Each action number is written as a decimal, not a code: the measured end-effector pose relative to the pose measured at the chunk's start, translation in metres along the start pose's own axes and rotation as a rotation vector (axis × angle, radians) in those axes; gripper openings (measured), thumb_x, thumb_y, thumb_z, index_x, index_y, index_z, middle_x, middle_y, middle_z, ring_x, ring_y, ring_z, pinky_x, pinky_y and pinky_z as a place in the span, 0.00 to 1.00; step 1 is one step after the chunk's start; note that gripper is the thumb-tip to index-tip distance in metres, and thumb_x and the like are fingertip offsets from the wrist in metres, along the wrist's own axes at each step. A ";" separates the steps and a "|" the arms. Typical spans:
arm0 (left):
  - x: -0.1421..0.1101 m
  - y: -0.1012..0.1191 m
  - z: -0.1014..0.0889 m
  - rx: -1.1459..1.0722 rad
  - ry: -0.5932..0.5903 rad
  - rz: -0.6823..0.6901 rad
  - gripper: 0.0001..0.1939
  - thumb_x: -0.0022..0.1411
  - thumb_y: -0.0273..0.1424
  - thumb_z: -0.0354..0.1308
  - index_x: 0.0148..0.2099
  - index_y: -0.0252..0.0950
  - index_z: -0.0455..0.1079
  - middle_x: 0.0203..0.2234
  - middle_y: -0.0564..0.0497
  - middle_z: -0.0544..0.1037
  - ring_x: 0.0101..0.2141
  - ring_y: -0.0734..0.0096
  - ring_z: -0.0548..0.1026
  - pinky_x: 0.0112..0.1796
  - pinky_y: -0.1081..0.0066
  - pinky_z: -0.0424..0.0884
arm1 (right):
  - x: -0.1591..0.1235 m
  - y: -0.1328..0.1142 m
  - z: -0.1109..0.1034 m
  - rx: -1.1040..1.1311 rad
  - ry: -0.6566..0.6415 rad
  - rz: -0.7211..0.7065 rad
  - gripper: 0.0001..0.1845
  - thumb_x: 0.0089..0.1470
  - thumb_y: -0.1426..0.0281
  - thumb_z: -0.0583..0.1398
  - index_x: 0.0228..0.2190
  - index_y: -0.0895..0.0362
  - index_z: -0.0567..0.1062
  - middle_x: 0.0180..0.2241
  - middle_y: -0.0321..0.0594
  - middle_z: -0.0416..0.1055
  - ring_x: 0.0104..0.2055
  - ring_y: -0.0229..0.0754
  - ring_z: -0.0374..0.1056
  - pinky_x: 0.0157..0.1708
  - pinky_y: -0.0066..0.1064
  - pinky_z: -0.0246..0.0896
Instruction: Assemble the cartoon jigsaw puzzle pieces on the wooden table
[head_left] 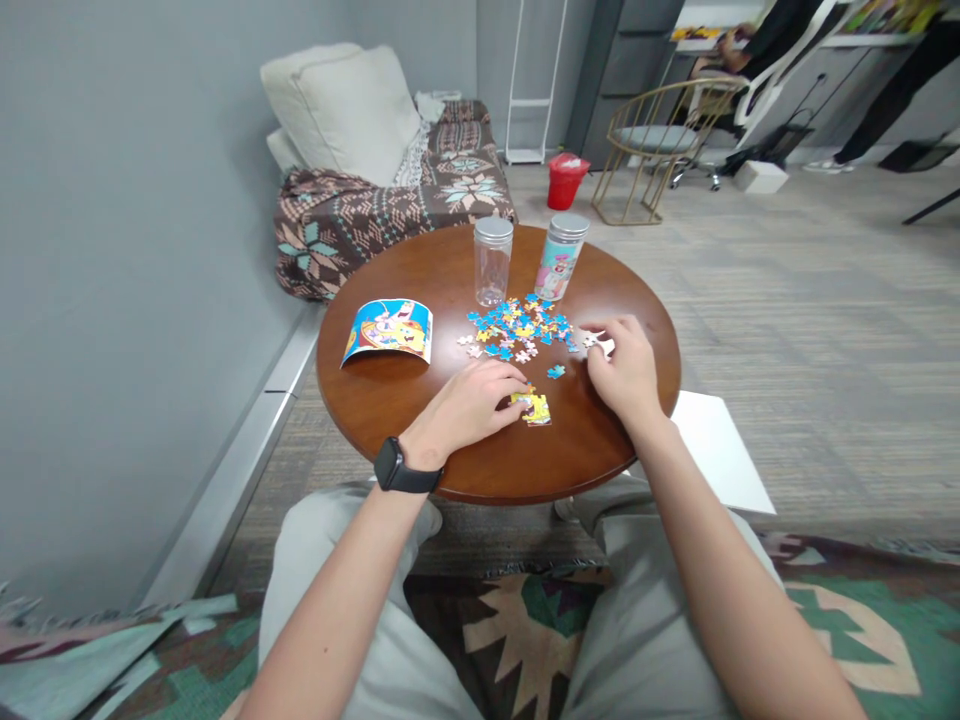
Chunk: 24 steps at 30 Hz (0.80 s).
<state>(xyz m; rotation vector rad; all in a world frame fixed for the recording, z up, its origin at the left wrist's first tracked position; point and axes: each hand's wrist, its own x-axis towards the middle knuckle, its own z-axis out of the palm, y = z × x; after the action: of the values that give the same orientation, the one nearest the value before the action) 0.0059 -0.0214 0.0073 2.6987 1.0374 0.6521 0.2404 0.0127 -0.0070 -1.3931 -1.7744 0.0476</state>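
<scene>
On the round wooden table (pixel 390 420), my left hand (pixel 476 402) rests with thumb and forefinger around the left edge of a small block of joined yellow puzzle pieces (pixel 537 409). My right hand (pixel 624 365) is at the right end of a loose heap of puzzle pieces (pixel 517 325), mostly blue and yellow. Its fingers are pinched on a pale puzzle piece (pixel 606 347), partly covered by the hand. A single blue puzzle piece (pixel 556 371) lies between the two hands. At the left stands a curved picture card (pixel 394 330) with a cartoon on it.
Behind the heap stand a clear jar (pixel 492 265) and a printed jar (pixel 559 262), both with silver lids. Beyond the table are a covered sofa (pixel 390 200), a red bin (pixel 566 183) and a wire-backed chair (pixel 652 140). Other people are at the upper right.
</scene>
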 end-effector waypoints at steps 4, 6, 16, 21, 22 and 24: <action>-0.003 -0.003 0.000 0.104 0.155 -0.179 0.14 0.67 0.25 0.52 0.52 0.34 0.73 0.55 0.42 0.76 0.56 0.58 0.73 0.59 0.55 0.68 | -0.003 0.008 0.007 -0.036 -0.005 0.036 0.19 0.47 0.80 0.54 0.39 0.55 0.76 0.43 0.49 0.69 0.48 0.54 0.68 0.50 0.45 0.65; -0.005 -0.006 0.002 0.171 0.205 -0.283 0.17 0.66 0.24 0.52 0.56 0.32 0.71 0.59 0.39 0.72 0.59 0.56 0.71 0.60 0.53 0.67 | -0.004 0.009 0.010 -0.030 -0.019 0.041 0.19 0.46 0.80 0.54 0.40 0.55 0.75 0.45 0.50 0.68 0.51 0.54 0.67 0.52 0.46 0.64; -0.007 -0.012 0.008 0.191 0.066 -0.344 0.20 0.68 0.28 0.49 0.58 0.30 0.71 0.60 0.38 0.72 0.60 0.55 0.70 0.63 0.55 0.64 | -0.006 0.001 0.010 0.009 -0.289 -0.092 0.22 0.52 0.67 0.60 0.50 0.57 0.69 0.52 0.54 0.70 0.56 0.58 0.66 0.58 0.52 0.61; -0.006 -0.013 0.005 0.107 0.014 -0.281 0.19 0.69 0.28 0.48 0.57 0.32 0.73 0.61 0.41 0.71 0.61 0.57 0.69 0.64 0.56 0.63 | -0.003 0.013 0.015 0.226 -0.211 0.064 0.22 0.50 0.70 0.58 0.49 0.55 0.68 0.49 0.48 0.72 0.52 0.51 0.69 0.57 0.49 0.64; -0.006 -0.013 0.006 0.103 0.020 -0.277 0.19 0.69 0.28 0.48 0.57 0.31 0.74 0.61 0.40 0.71 0.61 0.56 0.69 0.64 0.55 0.63 | -0.002 0.018 0.017 0.285 -0.178 0.110 0.21 0.49 0.72 0.56 0.47 0.54 0.69 0.49 0.46 0.72 0.53 0.50 0.69 0.58 0.48 0.64; -0.006 -0.013 0.006 0.108 0.030 -0.275 0.20 0.69 0.28 0.47 0.57 0.32 0.74 0.60 0.40 0.71 0.60 0.56 0.69 0.63 0.54 0.65 | 0.000 0.026 0.022 0.407 -0.104 0.211 0.21 0.46 0.76 0.52 0.44 0.52 0.69 0.47 0.43 0.73 0.54 0.46 0.69 0.59 0.46 0.63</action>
<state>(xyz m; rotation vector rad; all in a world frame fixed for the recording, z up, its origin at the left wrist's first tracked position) -0.0033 -0.0160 -0.0041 2.5692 1.4569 0.6014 0.2470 0.0322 -0.0345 -1.2863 -1.5806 0.5714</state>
